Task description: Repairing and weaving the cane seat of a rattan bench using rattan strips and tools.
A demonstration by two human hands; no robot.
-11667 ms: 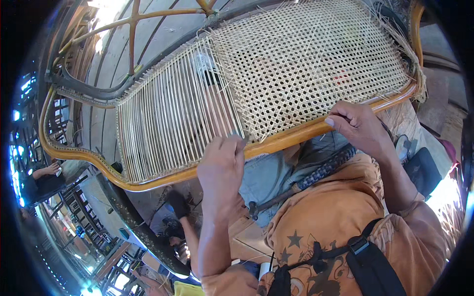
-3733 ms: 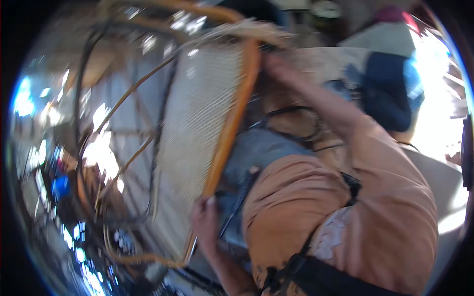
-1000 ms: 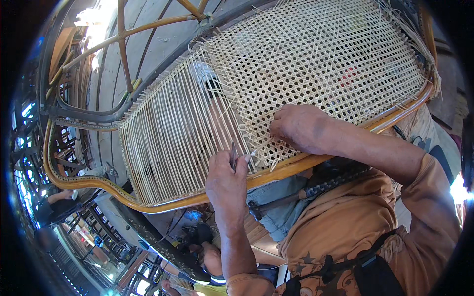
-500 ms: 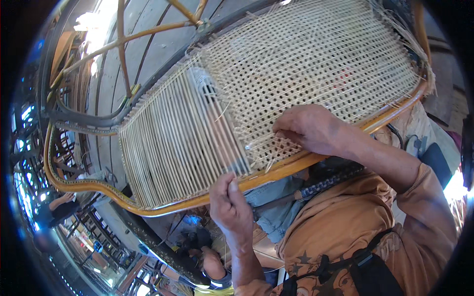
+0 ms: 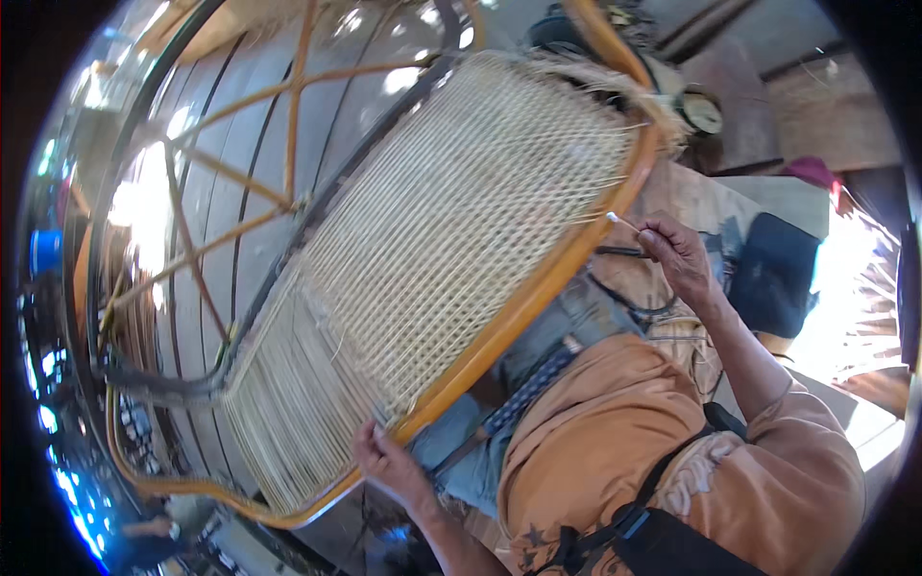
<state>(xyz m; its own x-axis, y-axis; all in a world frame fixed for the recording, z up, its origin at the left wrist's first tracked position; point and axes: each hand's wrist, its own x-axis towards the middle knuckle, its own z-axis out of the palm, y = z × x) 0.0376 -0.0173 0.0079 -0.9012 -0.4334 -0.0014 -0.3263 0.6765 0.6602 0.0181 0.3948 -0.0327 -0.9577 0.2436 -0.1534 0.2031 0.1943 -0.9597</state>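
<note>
A woven cane panel (image 5: 451, 230) in an orange rattan chair frame (image 5: 538, 288) rests tilted across my lap. My left hand (image 5: 384, 459) grips the lower edge of the frame near the unwoven vertical strands. My right hand (image 5: 675, 252) is raised off to the right of the frame, its fingers pinched on a thin pale cane strand (image 5: 622, 223) that runs toward the panel's edge.
More bent rattan frames (image 5: 240, 192) lie behind the panel at the left. A dark blue bag or cushion (image 5: 773, 274) sits at the right by a bright sunlit patch. Loose cane ends bristle at the panel's top (image 5: 615, 82).
My right hand has left the woven surface and pulled out to the right with a strand. The frame has tilted steeper, and my left hand has slid down to its lower edge.
</note>
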